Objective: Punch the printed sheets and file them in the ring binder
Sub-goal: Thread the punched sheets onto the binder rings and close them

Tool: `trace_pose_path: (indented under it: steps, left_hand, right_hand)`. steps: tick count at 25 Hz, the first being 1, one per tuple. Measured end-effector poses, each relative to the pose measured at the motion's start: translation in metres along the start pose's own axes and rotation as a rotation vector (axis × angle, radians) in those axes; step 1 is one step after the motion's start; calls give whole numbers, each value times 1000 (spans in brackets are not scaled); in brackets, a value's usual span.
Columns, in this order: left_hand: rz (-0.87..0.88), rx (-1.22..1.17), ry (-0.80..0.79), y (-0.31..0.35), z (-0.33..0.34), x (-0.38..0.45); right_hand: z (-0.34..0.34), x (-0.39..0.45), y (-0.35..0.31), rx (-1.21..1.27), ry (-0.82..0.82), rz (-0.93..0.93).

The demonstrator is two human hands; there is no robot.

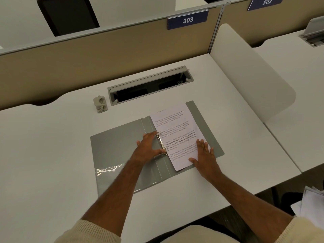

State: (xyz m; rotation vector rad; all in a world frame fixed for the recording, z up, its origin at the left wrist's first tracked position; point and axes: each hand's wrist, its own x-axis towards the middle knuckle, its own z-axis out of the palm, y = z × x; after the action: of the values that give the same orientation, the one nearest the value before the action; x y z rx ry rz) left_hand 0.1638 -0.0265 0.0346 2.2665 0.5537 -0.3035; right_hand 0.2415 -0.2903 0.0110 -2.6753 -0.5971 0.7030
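Observation:
A grey ring binder (pixel 115 146) lies open flat on the white desk. A printed sheet (pixel 175 130) rests on its right half, its left edge at the metal ring mechanism (pixel 162 143). My left hand (pixel 149 146) spans the mechanism, index finger at the upper ring and thumb at the lower ring. My right hand (pixel 204 153) lies flat, fingers spread, pressing on the sheet's lower right part. A small beige hole punch (pixel 100 104) stands on the desk beyond the binder, to the left.
An open cable tray (pixel 150 85) is sunk into the desk behind the binder. A beige partition with sign 303 (pixel 187 20) closes the back, a white divider (pixel 249 76) the right side. More loose papers (pixel 312 202) lie at the lower right, off the desk.

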Motion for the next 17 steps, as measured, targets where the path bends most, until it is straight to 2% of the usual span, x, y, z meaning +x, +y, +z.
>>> trace_pose_path:
  steps: [7, 12, 17]
  left_hand:
    - [-13, 10, -12, -1, 0, 1]
    - [-20, 19, -21, -1, -1, 2]
    - [-13, 32, -48, -5, -3, 2]
  right_hand:
    - [-12, -3, -5, 155, -34, 76]
    - [-11, -9, -21, 359, -110, 10]
    - [-15, -19, -53, 531, -84, -51]
